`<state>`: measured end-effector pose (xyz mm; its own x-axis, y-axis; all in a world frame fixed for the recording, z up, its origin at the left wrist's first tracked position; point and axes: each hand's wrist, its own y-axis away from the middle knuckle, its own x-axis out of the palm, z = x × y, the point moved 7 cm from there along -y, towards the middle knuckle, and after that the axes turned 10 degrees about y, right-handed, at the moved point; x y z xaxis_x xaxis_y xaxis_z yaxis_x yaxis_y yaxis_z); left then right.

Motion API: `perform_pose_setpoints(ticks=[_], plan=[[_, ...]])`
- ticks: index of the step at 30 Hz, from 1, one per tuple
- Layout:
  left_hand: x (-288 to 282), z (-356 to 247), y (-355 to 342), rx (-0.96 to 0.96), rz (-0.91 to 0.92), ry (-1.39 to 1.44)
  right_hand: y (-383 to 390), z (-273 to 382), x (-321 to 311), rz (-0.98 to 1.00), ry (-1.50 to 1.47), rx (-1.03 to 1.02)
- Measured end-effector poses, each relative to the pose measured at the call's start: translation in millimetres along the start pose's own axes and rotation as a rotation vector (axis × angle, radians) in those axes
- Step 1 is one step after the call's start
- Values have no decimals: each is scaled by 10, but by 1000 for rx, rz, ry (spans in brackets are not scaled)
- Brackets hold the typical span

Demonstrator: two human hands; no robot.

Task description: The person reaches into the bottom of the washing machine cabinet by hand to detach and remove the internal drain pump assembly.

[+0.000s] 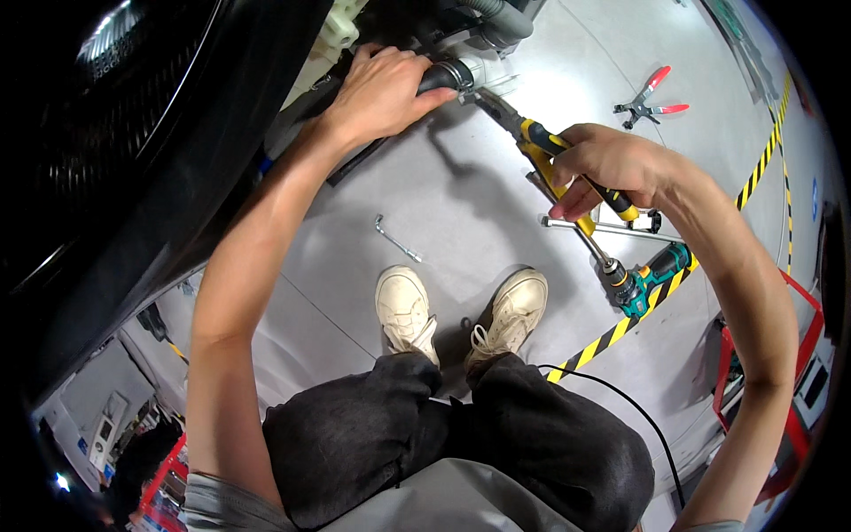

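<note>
Overhead, left hand (383, 89) gripping black hose (441, 77), right hand (607, 167) squeezing pliers (542, 146)

Yellow-black pliers (542, 146) at black hose (441, 77)

- The scene is seen from a single wide fisheye view worn at head height, faced steeply down over the person's own knees and shoes (461, 315).
- The grey floor (443, 195) is seen near the middle; straight lines are bent toward the dark rim.
- Both forearms are brought in from the lower edge.
</note>
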<state>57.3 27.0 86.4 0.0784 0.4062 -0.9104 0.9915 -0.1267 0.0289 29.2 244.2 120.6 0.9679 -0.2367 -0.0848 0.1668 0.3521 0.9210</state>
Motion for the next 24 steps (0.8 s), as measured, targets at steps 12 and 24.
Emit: perform_pose_setpoints(ticks=[12,24], plan=[[-11,-19,2,0,-18,-15,-16,284,23,59,96,-62],[3,16,-17,-29,17,-8,-201,159,-37,11,118,-96]])
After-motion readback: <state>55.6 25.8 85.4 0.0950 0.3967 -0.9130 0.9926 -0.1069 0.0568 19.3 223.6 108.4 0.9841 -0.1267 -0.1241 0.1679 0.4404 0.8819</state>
